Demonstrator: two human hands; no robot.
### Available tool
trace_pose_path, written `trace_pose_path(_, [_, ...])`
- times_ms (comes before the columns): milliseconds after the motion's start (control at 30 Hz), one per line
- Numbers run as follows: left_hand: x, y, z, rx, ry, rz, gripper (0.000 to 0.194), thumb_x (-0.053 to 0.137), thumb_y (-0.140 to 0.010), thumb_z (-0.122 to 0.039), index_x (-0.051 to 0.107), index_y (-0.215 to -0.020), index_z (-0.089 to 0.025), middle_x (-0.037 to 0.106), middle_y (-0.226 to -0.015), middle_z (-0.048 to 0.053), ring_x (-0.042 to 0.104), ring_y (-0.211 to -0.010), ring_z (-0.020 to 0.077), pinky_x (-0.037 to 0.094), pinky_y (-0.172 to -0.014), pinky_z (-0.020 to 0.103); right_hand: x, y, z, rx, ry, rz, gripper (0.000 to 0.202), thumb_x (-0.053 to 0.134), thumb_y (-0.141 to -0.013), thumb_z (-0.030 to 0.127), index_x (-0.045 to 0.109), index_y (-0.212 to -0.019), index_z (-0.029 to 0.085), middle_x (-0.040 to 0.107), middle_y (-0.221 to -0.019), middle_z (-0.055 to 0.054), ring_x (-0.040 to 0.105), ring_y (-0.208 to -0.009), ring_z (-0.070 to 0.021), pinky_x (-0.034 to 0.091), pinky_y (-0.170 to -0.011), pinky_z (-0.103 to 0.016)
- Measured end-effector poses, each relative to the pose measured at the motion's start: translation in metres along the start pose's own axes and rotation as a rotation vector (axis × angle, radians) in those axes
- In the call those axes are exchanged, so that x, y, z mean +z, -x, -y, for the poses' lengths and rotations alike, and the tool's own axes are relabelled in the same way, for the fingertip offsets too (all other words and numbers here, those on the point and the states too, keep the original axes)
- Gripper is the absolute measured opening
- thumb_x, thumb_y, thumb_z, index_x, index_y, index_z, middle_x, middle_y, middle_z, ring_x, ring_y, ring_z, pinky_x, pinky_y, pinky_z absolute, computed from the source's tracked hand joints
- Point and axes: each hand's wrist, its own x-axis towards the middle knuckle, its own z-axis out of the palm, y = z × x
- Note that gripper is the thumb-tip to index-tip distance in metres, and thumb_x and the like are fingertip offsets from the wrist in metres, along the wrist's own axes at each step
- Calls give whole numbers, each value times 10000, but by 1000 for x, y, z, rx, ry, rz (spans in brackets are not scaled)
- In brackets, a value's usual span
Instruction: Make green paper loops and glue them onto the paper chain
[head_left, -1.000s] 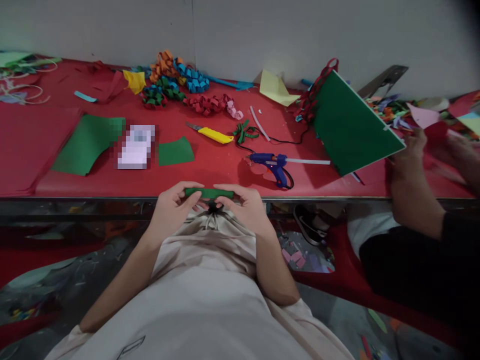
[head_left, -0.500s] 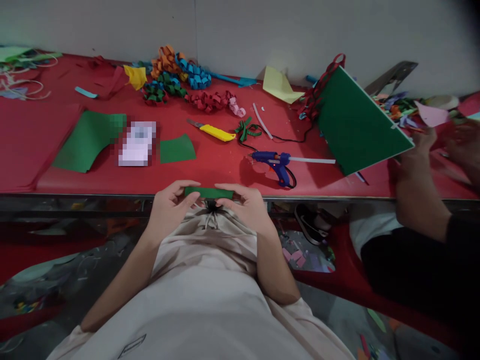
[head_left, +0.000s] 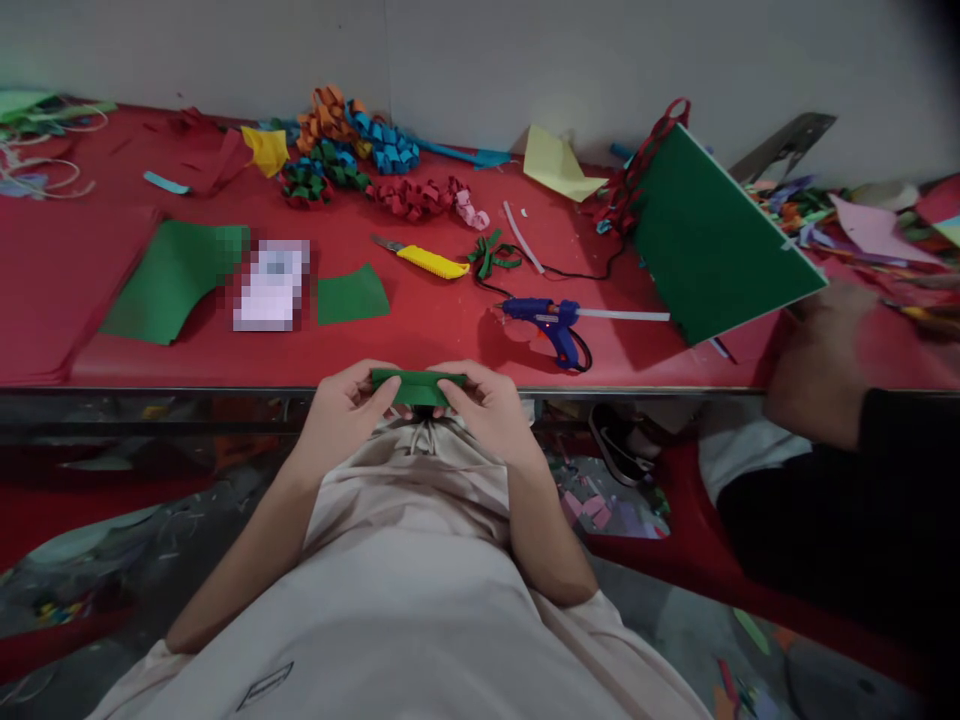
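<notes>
The green paper (head_left: 418,389) — creased lengthwise — spans level between both hands (head_left: 345,408).

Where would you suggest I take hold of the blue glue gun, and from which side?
Probably by its grip, coming from the table's near edge: the gun seems to lie on its side with the grip angled toward that edge, while the nozzle points left and the glue stick juts out right.

Green paper (head_left: 418,388) partly hidden, co-worker's hand (head_left: 836,305) blurred

Blue glue gun (head_left: 538,313) and yellow cutter (head_left: 433,262) on red table (head_left: 420,335)
</notes>
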Motion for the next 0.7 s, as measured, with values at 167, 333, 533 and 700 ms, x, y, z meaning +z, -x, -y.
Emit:
trace_pose_path(167, [2, 3, 2, -21, 158, 17, 215, 650, -952, -341, 740, -1075, -190, 753, -800, 22, 732, -614, 150, 569, -554, 227, 3, 1, 2, -8, -12, 31, 246, 631, -940, 343, 798, -1087, 238, 750, -862, -16, 668, -596, -100, 509, -560, -216])
trace_pose_path(333, [7, 3, 1, 9, 187, -33, 197, 687, -916, -353, 750, -985, -180, 759, -822, 29, 731, -624, 158, 603, -572, 251, 5, 3, 5, -38, -9, 30, 249, 628, -932, 353, 812, -1051, 234, 763, -843, -25, 682, -658, -125, 558, -638, -249])
trace_pose_path(533, [10, -2, -4, -12, 63, -88, 301, 715, -895, -414, 723, -1068, -168, 742, -775, 21, 704, -600, 133, 594, -574, 218, 5, 3, 5, -5, 21, -9, 305, 662, -935, 430, 773, -1142, 236, 781, -966, -49, 713, -695, -149, 583, -663, -279])
trace_pose_path(700, [10, -3, 0, -19, 57, -84, 272, 720, -888, -417, 713, -993, -166, 722, -739, 15, 677, -572, 120, 569, -564, 208, 4, 1, 4, 13, 66, -29, 322, 670, -933, 418, 723, -1184, 222, 770, -942, -46, 733, -727, -156, 579, -662, -265])
